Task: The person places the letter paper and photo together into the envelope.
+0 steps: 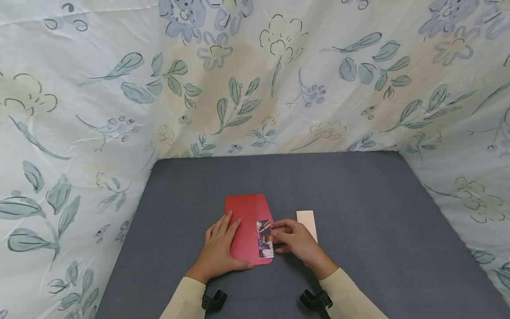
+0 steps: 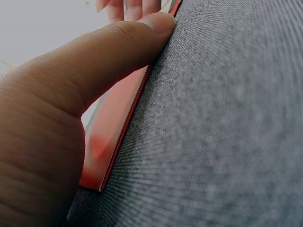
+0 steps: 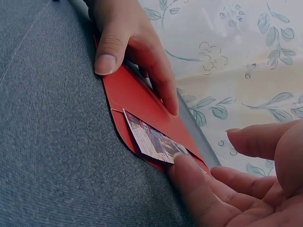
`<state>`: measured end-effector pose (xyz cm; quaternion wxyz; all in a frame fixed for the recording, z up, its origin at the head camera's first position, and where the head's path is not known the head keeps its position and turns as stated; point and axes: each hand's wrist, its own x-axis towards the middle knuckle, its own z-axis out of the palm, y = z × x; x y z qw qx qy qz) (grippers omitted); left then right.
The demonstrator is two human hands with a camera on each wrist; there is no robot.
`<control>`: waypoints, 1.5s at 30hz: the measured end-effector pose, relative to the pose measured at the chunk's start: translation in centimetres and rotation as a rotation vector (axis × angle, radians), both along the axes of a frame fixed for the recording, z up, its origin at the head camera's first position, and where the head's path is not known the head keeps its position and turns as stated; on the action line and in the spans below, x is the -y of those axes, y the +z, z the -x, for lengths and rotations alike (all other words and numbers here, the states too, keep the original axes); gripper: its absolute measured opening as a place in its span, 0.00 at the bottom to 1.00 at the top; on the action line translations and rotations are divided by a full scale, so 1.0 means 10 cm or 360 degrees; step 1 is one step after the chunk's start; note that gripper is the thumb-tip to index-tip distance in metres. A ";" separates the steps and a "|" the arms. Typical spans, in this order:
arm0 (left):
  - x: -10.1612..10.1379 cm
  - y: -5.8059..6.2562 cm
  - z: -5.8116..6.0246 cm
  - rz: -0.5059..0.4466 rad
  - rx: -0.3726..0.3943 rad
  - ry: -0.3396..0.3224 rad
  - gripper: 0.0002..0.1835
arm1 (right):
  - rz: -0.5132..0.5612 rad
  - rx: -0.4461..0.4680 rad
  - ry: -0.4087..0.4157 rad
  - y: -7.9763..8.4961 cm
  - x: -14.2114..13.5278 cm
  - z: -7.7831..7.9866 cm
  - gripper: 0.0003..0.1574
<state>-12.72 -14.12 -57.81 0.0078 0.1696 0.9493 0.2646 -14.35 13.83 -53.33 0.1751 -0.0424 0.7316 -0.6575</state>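
A red envelope [image 1: 243,235] lies with its flap [image 1: 264,208] unfolded to the right. From its opening sticks out a small printed picture card [image 1: 265,239], lying over the flap, its left part hidden inside the pocket. My left hand [image 1: 221,246] rests on the envelope's left part with fingers spread; its thumb [image 2: 156,26] lies along the near edge. At the card's outer edge is my right hand [image 1: 296,241]. In the right wrist view its thumb [image 3: 189,172] touches that edge, while the other fingers are loosely bent and spread apart.
A pale beige strip of paper or card [image 1: 306,217] lies just behind the right hand, partly covered by it. Everything rests on a dark grey cloth-covered table [image 1: 358,190]. Floral fabric [image 1: 239,88] hangs round the back and sides. Black wrist cameras [image 1: 314,301] sit by both sleeves.
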 end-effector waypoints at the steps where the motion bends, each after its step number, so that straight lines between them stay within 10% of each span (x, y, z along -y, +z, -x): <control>1: 0.00 0.00 0.00 0.0004 0.0003 0.0000 0.72 | 0.0005 0.0005 0.0005 0.00 0.00 0.00 0.26; 45: -0.02 0.01 0.00 -0.0023 0.0022 -0.0007 0.70 | 0.0359 0.0221 0.0228 -0.11 0.17 0.01 0.36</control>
